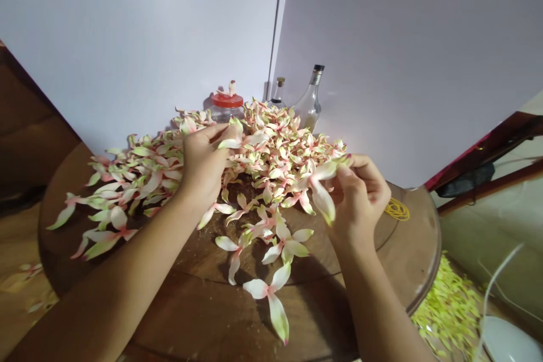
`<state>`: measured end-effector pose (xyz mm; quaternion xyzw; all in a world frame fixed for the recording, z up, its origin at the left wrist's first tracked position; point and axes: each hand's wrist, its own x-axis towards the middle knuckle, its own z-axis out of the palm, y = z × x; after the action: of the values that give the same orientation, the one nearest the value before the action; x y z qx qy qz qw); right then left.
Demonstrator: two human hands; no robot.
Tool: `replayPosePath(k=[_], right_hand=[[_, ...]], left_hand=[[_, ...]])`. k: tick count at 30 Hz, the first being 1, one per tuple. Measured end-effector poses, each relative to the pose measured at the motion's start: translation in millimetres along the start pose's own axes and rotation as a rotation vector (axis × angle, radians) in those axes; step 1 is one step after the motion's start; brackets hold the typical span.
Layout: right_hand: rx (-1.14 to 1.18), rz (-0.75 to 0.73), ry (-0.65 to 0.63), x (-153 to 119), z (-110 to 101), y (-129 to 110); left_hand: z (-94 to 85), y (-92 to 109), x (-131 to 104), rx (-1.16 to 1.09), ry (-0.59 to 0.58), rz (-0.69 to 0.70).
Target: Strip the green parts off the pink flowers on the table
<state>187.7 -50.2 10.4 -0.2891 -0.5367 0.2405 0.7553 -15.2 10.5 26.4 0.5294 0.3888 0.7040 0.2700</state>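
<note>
A heap of pale pink and green flowers (275, 147) covers the back of a round brown wooden table (190, 305). My left hand (207, 158) reaches over the heap, its fingers closed on a white-green flower (233, 138). On the right, my right hand (358, 192) pinches a larger three-petalled flower (323, 192) by a petal, above the heap's right edge. Several single flowers lie nearer the front; the closest one (271, 294) is spread flat near the table's middle.
Behind the heap stand a red-lidded jar (227, 102), a small corked bottle (279, 93) and a taller glass bottle (311, 103), against pale walls. Yellow rubber bands (397, 209) lie at the table's right. Yellow-green petals (449, 305) are piled below, beside a white rounded object (509, 339).
</note>
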Motion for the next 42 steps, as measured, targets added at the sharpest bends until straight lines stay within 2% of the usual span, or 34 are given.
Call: replayPosePath(k=[1, 3, 5, 7, 8, 10, 13, 14, 16, 18, 20, 24, 29, 33, 37, 39, 42], right_hand=[[0.015, 0.021, -0.061, 0, -2, 0], [0.004, 0.074, -0.287, 0, -3, -1], [-0.088, 0.103, -0.555, 1, -1, -2], [-0.216, 0.066, -0.730, 3, 1, -4], [-0.271, 0.030, -0.763, 4, 1, -5], [-0.348, -0.038, -0.722, 5, -2, -10], [-0.446, -0.093, -0.601, -2, -13, -21], [-0.497, -0.096, -0.621, -8, -16, -25], [-0.648, -0.074, -0.787, -24, -19, -29], [-0.813, -0.047, -0.990, -42, -17, -29], [-0.923, -0.052, -1.105, -59, -11, -24], [-0.977, -0.102, -1.150, -77, 5, -13], [-0.987, -0.092, -1.126, -87, 16, -9], [-0.917, -0.148, -1.089, -97, 25, -6], [-0.874, -0.187, -1.077, -106, 32, -3], [-0.845, -0.191, -1.027, -108, 31, -5], [-0.796, -0.187, -0.886, -105, 26, -12]], left_hand=[[-1.1, 2, 0, -0.041, -0.015, -0.008], [-3.0, 7, -1, -0.090, -0.110, -0.009], [-4.2, 12, -2, -0.020, -0.318, 0.026], [-4.5, 14, -2, 0.088, -0.556, 0.104], [-4.6, 14, -2, 0.130, -0.660, 0.153], [-5.8, 13, -2, 0.187, -0.813, 0.224], [-12.9, 14, -9, 0.273, -0.923, 0.202], [-17.1, 14, -13, 0.324, -0.957, 0.186], [-28.0, 15, -22, 0.445, -1.005, 0.169], [-42.1, 15, -33, 0.565, -0.970, 0.156], [-59.1, 14, -44, 0.635, -0.830, 0.147], [-99.1, 13, -73, 0.627, -0.559, 0.123], [-139.1, 7, -116, 0.594, -0.358, 0.046], [-148.2, -5, -131, 0.575, -0.260, 0.074], [-146.3, -10, -131, 0.612, -0.294, 0.127], [-145.5, -9, -130, 0.623, -0.302, 0.145], [-145.2, -5, -131, 0.615, -0.317, 0.183]])
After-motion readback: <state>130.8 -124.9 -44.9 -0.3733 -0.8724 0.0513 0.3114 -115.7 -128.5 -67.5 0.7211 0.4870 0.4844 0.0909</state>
